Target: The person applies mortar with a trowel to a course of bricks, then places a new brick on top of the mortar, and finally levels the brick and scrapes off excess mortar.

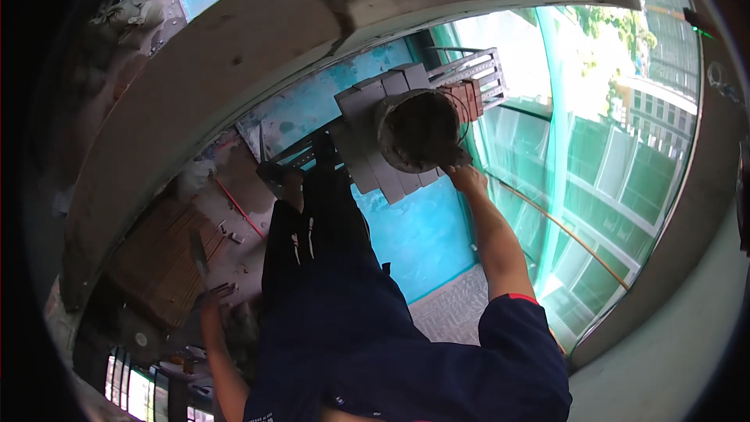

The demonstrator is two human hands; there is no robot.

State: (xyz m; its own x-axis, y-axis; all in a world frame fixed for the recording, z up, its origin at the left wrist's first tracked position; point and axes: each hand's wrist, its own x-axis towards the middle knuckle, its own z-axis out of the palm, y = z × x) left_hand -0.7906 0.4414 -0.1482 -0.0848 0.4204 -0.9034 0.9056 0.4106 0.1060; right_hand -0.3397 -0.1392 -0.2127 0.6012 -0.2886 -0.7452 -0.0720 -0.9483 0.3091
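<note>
A round, mortar-crusted bucket [382, 131] stands on a stack of grey blocks [359, 141], its open mouth turned up towards the head camera; inside lies a dark, grey-brown mass like wet mortar [418, 126], its depth lost in shadow; a thin wire handle [468, 126] loops out to the right of the bucket. The right hand [468, 178] is at the bucket's lower right rim, its fingers bent and shaded; I cannot tell whether its grip is clamped on the rim or on a tool there; the left hand [215, 295] is well apart from the bucket, low and to its left, with some fingers stretched out; a flat grey blade [198, 252] shows right beside it, but I cannot tell whether that grip is clamped on it.

Red-brown bricks [472, 99] sit just right of the bucket, by a slatted metal frame [494, 70]; a bright blue surface [418, 246] lies below the bucket, and green netting [559, 141] hangs to its right; well to its left are a red rod [239, 208] and a brown, ridged sheet [160, 262]; a broad beam [195, 55] arches above it.
</note>
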